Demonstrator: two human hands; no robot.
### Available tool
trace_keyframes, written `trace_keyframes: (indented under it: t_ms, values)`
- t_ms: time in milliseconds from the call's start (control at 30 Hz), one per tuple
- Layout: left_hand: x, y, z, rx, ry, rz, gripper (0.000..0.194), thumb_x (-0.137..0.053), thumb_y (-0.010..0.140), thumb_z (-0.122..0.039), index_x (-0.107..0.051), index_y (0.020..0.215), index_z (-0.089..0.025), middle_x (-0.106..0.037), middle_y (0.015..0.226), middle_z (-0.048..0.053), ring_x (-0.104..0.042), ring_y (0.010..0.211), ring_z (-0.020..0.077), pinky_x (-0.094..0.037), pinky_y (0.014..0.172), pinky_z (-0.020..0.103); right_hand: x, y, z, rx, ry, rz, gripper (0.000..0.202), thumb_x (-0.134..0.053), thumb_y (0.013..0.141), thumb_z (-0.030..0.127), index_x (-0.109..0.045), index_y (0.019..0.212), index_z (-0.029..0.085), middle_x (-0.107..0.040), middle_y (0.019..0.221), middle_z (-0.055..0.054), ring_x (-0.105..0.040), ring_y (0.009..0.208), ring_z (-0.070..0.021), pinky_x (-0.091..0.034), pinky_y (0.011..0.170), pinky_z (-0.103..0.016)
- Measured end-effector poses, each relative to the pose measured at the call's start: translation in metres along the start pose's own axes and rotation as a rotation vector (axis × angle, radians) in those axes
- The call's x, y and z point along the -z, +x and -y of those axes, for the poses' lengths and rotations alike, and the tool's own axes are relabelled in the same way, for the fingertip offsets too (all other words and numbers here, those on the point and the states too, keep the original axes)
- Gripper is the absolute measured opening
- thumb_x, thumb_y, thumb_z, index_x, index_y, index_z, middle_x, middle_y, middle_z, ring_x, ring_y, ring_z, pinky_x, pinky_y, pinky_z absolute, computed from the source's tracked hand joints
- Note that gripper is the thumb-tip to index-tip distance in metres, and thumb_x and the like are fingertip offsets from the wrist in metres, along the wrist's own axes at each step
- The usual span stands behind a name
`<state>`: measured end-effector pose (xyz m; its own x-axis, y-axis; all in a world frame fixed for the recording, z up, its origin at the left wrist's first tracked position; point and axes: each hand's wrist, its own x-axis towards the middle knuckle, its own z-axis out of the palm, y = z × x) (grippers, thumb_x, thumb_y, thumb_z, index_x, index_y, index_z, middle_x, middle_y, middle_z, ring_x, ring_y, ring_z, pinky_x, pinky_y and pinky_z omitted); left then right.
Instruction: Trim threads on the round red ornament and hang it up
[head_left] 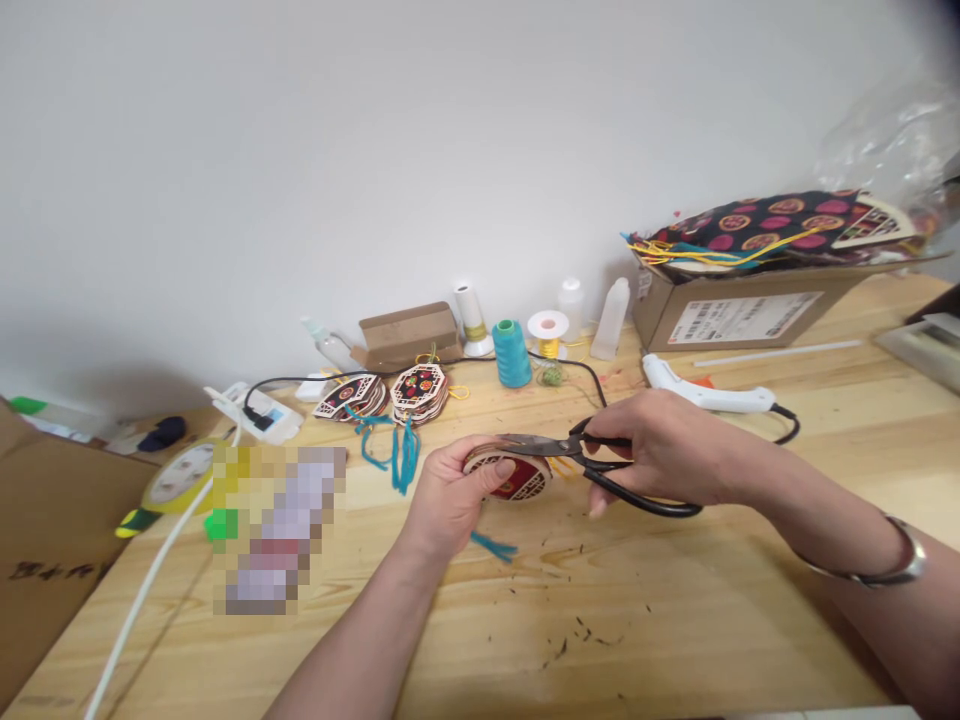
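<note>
Two hands over table (675, 620): L hand (450, 495) clamped on round ornament (510, 478), held just above wood; R hand (660, 445) gripping scissors (600, 465) by loops, blades w/ tips across ornament's top edge. Teal thread scrap (495, 546) below L hand. Glue gun (705, 392) behind R hand, teal spool (511, 352) near wall.

Dark matt metal scissors (600, 465); pale, smooth-grained wood table (675, 620); matt brown cardboard box (742, 310); glossy white plastic glue gun (705, 392).

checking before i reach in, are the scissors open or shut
Nearly shut: the scissors blades lie together over the round ornament, no gap showing.
</note>
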<state>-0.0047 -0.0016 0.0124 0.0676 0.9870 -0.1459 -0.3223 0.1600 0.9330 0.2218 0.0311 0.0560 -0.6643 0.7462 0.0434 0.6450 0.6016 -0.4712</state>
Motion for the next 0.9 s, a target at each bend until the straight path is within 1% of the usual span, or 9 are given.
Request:
trace_keyframes:
  t_ms: [100, 200, 367, 467, 633, 767, 900]
  values:
    - [0.001, 0.000, 0.000, 0.006, 0.011, 0.006, 0.027, -0.083, 0.053, -0.024, -0.074, 0.077, -0.015, -0.075, 0.077, 0.007, -0.068, 0.067, 0.0190, -0.054, 0.065, 0.029, 0.000, 0.000, -0.001, 0.027, -0.030, -0.003, 0.050, -0.059, 0.067, 0.067, -0.056, 0.058, 0.017, -0.048, 0.052, 0.003, -0.032, 0.050, -0.0086, -0.022, 0.048, -0.023]
    - [0.003, -0.001, 0.000, 0.010, 0.004, 0.013, 0.026, -0.084, 0.053, -0.023, -0.074, 0.076, -0.016, -0.075, 0.077, 0.006, -0.068, 0.067, 0.0180, -0.054, 0.064, 0.027, 0.002, 0.000, -0.002, 0.020, -0.054, 0.014, 0.052, -0.060, 0.065, 0.068, -0.054, 0.057, 0.017, -0.049, 0.052, 0.002, -0.035, 0.050, -0.0089, -0.022, 0.049, -0.023]
    - [0.004, -0.001, 0.000, 0.007, -0.006, 0.011, 0.026, -0.084, 0.053, -0.023, -0.074, 0.076, -0.017, -0.075, 0.076, 0.005, -0.068, 0.066, 0.0170, -0.053, 0.064, 0.026, 0.006, 0.000, -0.004, 0.036, -0.039, 0.020, 0.045, -0.061, 0.070, 0.061, -0.054, 0.060, 0.017, -0.050, 0.053, 0.003, -0.037, 0.050, -0.0089, -0.023, 0.049, -0.022]
    - [0.003, -0.001, -0.002, 0.010, -0.005, -0.005, 0.027, -0.085, 0.051, -0.024, -0.074, 0.075, -0.017, -0.075, 0.074, 0.005, -0.067, 0.065, 0.0171, -0.053, 0.063, 0.026, 0.006, 0.000, -0.006, 0.046, -0.029, 0.025, 0.045, -0.061, 0.070, 0.060, -0.055, 0.059, 0.017, -0.052, 0.053, 0.002, -0.038, 0.051, -0.0088, -0.024, 0.050, -0.023]
    - [0.003, -0.002, -0.003, 0.024, -0.020, 0.001, 0.028, -0.086, 0.049, -0.024, -0.073, 0.072, -0.016, -0.074, 0.069, 0.005, -0.067, 0.062, 0.0173, -0.052, 0.061, 0.027, 0.008, 0.001, -0.010, 0.063, -0.023, 0.035, 0.041, -0.061, 0.072, 0.056, -0.055, 0.058, 0.017, -0.052, 0.053, 0.002, -0.038, 0.050, -0.0087, -0.025, 0.050, -0.023]
    - [0.005, -0.001, -0.003, 0.030, -0.043, 0.031, 0.027, -0.085, 0.049, -0.024, -0.074, 0.073, -0.015, -0.073, 0.068, 0.005, -0.066, 0.061, 0.0167, -0.052, 0.059, 0.026, 0.009, 0.002, -0.012, 0.070, -0.028, 0.024, 0.037, -0.060, 0.074, 0.050, -0.054, 0.058, 0.017, -0.053, 0.053, 0.002, -0.039, 0.050, -0.0092, -0.025, 0.050, -0.023]
    - [0.005, -0.001, -0.004, 0.041, -0.085, 0.058, 0.027, -0.086, 0.049, -0.023, -0.074, 0.072, -0.015, -0.073, 0.067, 0.004, -0.066, 0.060, 0.0155, -0.052, 0.058, 0.024, 0.007, 0.002, -0.016, 0.098, -0.020, 0.032, 0.039, -0.061, 0.073, 0.054, -0.055, 0.059, 0.017, -0.052, 0.053, 0.001, -0.040, 0.051, -0.0099, -0.025, 0.050, -0.024]
